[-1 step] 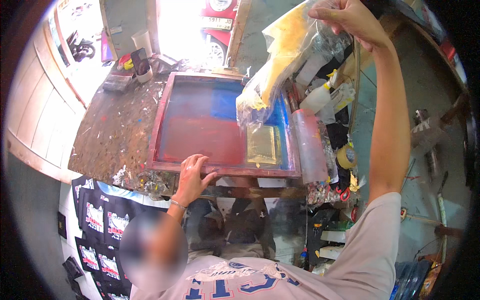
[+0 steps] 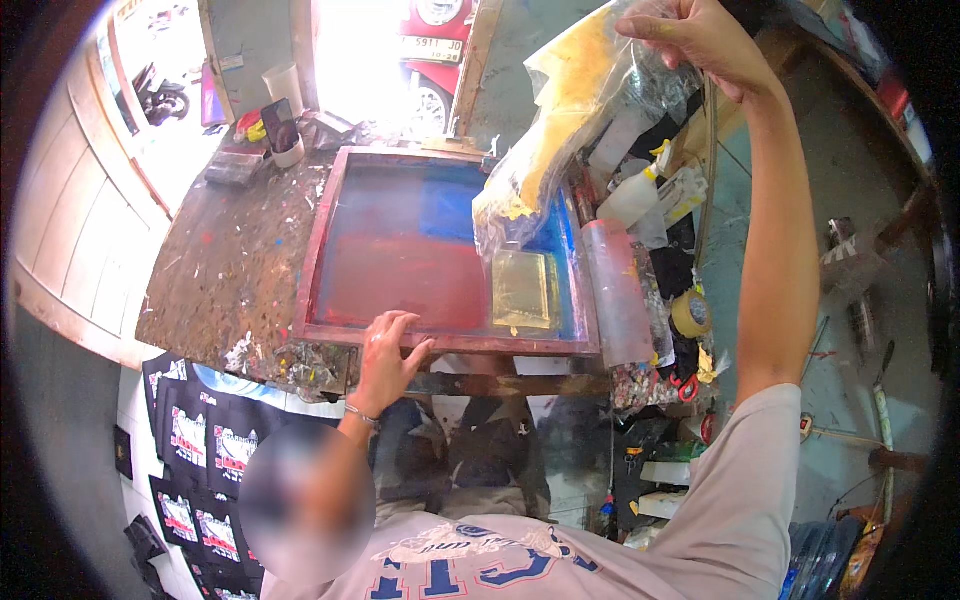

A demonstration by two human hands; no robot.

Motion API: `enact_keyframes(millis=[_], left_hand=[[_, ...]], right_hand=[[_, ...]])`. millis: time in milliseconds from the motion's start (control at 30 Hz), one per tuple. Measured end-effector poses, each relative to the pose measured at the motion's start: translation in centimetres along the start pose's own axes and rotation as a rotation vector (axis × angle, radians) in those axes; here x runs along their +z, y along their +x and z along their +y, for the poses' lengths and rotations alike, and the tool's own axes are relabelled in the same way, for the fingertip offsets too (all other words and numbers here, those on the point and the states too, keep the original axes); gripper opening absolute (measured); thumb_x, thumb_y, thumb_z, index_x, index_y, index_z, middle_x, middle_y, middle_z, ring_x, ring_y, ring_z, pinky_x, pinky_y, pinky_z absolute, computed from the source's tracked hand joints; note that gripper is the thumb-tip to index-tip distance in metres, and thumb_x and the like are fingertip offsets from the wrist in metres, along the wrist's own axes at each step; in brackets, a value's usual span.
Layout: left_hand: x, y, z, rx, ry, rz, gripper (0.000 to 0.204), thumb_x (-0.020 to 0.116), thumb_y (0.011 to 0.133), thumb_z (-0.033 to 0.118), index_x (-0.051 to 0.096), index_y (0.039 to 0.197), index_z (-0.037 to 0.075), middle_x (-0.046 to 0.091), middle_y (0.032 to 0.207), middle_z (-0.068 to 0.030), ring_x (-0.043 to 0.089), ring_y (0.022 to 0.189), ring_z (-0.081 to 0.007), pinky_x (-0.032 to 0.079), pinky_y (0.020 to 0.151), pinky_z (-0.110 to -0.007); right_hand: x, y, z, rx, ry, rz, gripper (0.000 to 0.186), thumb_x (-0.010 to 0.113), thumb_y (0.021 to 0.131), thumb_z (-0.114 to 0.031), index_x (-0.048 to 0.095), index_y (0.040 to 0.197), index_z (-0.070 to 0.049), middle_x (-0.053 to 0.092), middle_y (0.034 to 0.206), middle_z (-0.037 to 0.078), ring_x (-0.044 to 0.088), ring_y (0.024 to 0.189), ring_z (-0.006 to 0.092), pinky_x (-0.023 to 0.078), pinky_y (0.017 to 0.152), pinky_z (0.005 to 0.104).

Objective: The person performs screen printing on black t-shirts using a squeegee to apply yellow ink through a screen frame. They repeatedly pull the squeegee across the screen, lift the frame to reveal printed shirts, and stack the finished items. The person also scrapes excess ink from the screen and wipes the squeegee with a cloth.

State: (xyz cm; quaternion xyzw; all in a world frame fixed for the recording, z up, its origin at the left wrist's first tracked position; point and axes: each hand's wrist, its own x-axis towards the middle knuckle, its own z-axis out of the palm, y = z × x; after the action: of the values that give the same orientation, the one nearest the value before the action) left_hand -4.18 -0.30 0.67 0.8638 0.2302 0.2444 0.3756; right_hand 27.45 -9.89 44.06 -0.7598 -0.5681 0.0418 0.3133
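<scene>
A screen-printing frame (image 2: 480, 343) with reddish wooden rails lies on the worktable. Its mesh (image 2: 405, 285) shows red, blue and grey areas, with a yellow rectangle (image 2: 525, 290) near the right front corner. My left hand (image 2: 385, 360) rests at the near rail, fingers on the edge and thumb spread apart. Raised high at the upper right, my right hand (image 2: 680, 45) pinches a clear plastic sheet (image 2: 550, 150) smeared with yellow. The sheet hangs down over the frame's right side and hides part of the mesh; I cannot tell whether its lower end touches.
Right of the frame are a pink-tinted clear roll (image 2: 615, 290), a spray bottle (image 2: 632, 198), a tape roll (image 2: 691, 314) and red-handled scissors (image 2: 685, 388). A cup with a phone (image 2: 285, 135) stands at the far left. Printed black fabric pieces (image 2: 190, 440) lie below the table's left.
</scene>
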Motion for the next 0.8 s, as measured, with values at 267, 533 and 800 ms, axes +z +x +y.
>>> enact_keyframes(millis=[267, 533, 800], left_hand=[[4.5, 4.7, 7.7, -0.21, -2.016, -0.164, 0.115, 0.057, 0.088, 0.072, 0.017, 0.155, -0.013, 0.026, 0.162, -0.0286, 0.031, 0.151, -0.0365, 0.029, 0.125, -0.046], [1.2, 5.2, 12.0, -0.239, -2.537, -0.248, 0.142, 0.06, 0.074, 0.085, 0.001, 0.154, -0.017, 0.017, 0.161, -0.0368, 0.025, 0.151, -0.0469, 0.028, 0.126, -0.054], [1.2, 5.0, 11.4, -0.46, -1.821, -0.134, 0.047, 0.067, 0.101, 0.023, 0.052, 0.133, -0.008, 0.061, 0.132, -0.0217, 0.067, 0.117, -0.0324, 0.058, 0.102, -0.042]], right_hand=[[-2.0, -1.8, -2.5, -0.062, -0.002, 0.11, 0.03, 0.085, 0.081, -0.035, 0.076, 0.084, -0.006, 0.063, 0.071, -0.002, 0.054, 0.06, 0.0072, 0.045, 0.056, 0.0251], [-2.6, -5.8, -2.1, -0.006, 0.003, 0.139, 0.028, 0.085, 0.084, -0.028, 0.074, 0.094, -0.003, 0.065, 0.078, -0.002, 0.054, 0.06, 0.0071, 0.044, 0.055, 0.0233], [-0.1, -8.9, 0.5, -0.067, 0.166, 0.07, 0.02, 0.086, 0.082, -0.016, 0.075, 0.094, -0.004, 0.069, 0.079, 0.0, 0.057, 0.062, 0.0077, 0.046, 0.058, 0.0235]])
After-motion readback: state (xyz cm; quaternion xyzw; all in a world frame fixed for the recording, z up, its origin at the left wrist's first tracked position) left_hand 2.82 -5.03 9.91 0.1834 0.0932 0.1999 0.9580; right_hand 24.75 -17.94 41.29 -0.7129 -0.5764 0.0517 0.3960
